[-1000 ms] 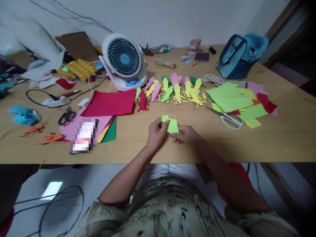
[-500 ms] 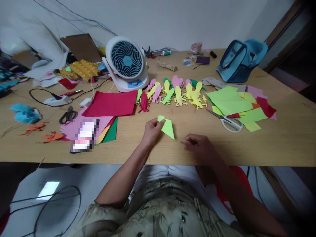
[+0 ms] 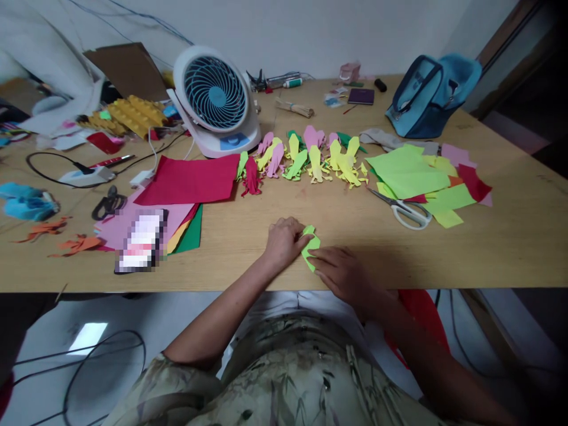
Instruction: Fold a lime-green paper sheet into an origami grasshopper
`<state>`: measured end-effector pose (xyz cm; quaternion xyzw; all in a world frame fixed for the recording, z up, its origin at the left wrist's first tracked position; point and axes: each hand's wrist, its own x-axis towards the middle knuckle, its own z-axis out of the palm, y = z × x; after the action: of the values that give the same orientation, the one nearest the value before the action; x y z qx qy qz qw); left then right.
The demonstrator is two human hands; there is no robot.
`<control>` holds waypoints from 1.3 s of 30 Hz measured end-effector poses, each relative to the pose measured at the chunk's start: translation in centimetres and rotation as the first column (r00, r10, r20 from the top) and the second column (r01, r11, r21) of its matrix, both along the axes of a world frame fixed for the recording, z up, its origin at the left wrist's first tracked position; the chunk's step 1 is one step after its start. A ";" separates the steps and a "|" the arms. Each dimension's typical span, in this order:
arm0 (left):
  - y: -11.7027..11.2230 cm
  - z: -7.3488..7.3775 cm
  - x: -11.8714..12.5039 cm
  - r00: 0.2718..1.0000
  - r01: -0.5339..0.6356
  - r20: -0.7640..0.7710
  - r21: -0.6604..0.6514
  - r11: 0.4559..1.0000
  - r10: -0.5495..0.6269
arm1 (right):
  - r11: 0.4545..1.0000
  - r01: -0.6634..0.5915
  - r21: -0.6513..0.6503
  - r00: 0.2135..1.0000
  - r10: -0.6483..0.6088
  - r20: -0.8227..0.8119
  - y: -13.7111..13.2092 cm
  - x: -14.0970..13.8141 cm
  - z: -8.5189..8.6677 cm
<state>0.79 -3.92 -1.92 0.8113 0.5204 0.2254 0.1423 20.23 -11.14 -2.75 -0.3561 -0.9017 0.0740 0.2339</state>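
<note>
My right hand (image 3: 339,272), fingers together, has come back onto the green paper (image 3: 314,243), below centre; my left hand (image 3: 283,244) pins it by thumb, any pinch beneath I can't tell. It's narrower now, so a fold seems made. Paper figures (image 3: 316,161) lie beyond, above centre.

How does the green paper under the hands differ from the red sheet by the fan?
The green paper is small and folded; the red sheet is larger and spread out. The left hand and right hand touch the green paper; neither touches the red sheet. Both are plain-coloured.
</note>
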 end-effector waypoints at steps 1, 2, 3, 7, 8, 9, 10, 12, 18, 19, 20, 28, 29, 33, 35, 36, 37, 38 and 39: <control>-0.1 0.0 0.0 0.999 -0.028 -0.042 0.007 1.000 0.028 | 1.000 0.001 0.001 1.000 -0.001 0.023 -0.1 -0.1 0.1; -0.2 0.1 0.1 0.995 -0.063 -0.079 0.015 0.998 0.064 | 1.000 0.004 0.006 0.999 -0.004 0.037 -0.3 -0.2 0.2; -0.4 0.2 0.1 0.989 -0.098 -0.111 0.027 0.995 0.101 | 1.000 0.008 0.012 0.999 -0.008 0.046 -0.4 -0.3 0.3; -1.0 1.2 0.1 0.984 0.022 -0.180 0.106 0.994 -0.003 | 1.000 0.015 0.025 0.998 -0.017 0.064 -0.9 -0.7 0.7; -0.9 1.4 0.1 0.973 0.152 -0.193 0.108 0.983 -0.129 | 1.000 0.019 0.024 0.997 -0.021 0.072 -1.1 -0.8 0.7; -0.8 1.5 0.1 0.940 0.296 -0.204 0.090 0.951 -0.273 | 0.999 0.026 0.026 0.996 -0.028 0.079 -1.1 -0.9 0.7; -0.6 1.5 0.1 0.888 0.429 -0.211 0.053 0.902 -0.409 | 0.999 0.034 0.033 0.996 -0.036 0.082 -1.2 -1.0 0.6; 0.0 1.2 0.2 0.790 0.581 -0.199 -0.060 0.812 -0.580 | 0.997 0.052 0.057 0.996 -0.057 0.075 -1.3 -1.1 0.2; 1.3 -0.4 0.6 0.770 0.571 -0.225 -0.174 0.803 -0.596 | 0.992 0.050 0.120 0.995 -0.060 0.080 -1.8 -0.9 -0.7; 1.4 -0.4 0.7 0.773 0.565 -0.228 -0.179 0.806 -0.592 | 0.991 0.049 0.125 0.994 -0.060 0.090 -1.9 -0.8 -0.7; 1.4 -0.5 0.7 0.775 0.560 -0.229 -0.185 0.808 -0.589 | 0.991 0.049 0.128 0.993 -0.062 0.098 -2.0 -0.8 -0.7; 2.0 -0.6 0.7 0.755 0.566 -0.299 -0.155 0.810 -0.584 | 0.988 0.049 0.145 0.998 -0.054 0.030 -2.5 -1.3 -1.1; 2.0 -0.7 0.7 0.748 0.567 -0.321 -0.143 0.811 -0.580 | 0.988 0.053 0.147 0.998 -0.056 0.021 -2.7 -1.3 -1.2; 1.8 -0.5 0.8 0.731 0.569 -0.415 -0.067 0.819 -0.542 | 0.988 0.078 0.137 0.997 -0.080 0.010 -3.6 -1.4 -1.3; 1.8 -0.2 1.1 0.723 0.590 -0.439 -0.009 0.808 -0.533 | 0.984 0.101 0.144 0.994 -0.105 0.022 -3.9 -1.6 -1.3; 1.8 0.0 1.3 0.706 0.620 -0.444 0.012 0.784 -0.552 | 0.982 0.112 0.152 0.993 -0.118 0.028 -4.0 -1.7 -1.2; 1.8 0.1 1.6 0.683 0.657 -0.442 0.024 0.753 -0.582 | 0.980 0.120 0.160 0.991 -0.126 0.032 -4.1 -1.8 -1.1; 1.8 0.1 1.9 0.653 0.697 -0.433 0.025 0.716 -0.621 | 0.978 0.125 0.166 0.991 -0.132 0.036 -4.2 -1.8 -1.0; 1.8 0.0 2.2 0.613 0.741 -0.417 0.009 0.671 -0.672 | 0.978 0.128 0.167 0.990 -0.136 0.040 -4.2 -1.9 -0.9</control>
<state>3.02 -2.12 -1.90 0.9869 0.1513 0.0354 0.0423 18.34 -15.34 -3.69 -0.3965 -0.8848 -0.0254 0.2435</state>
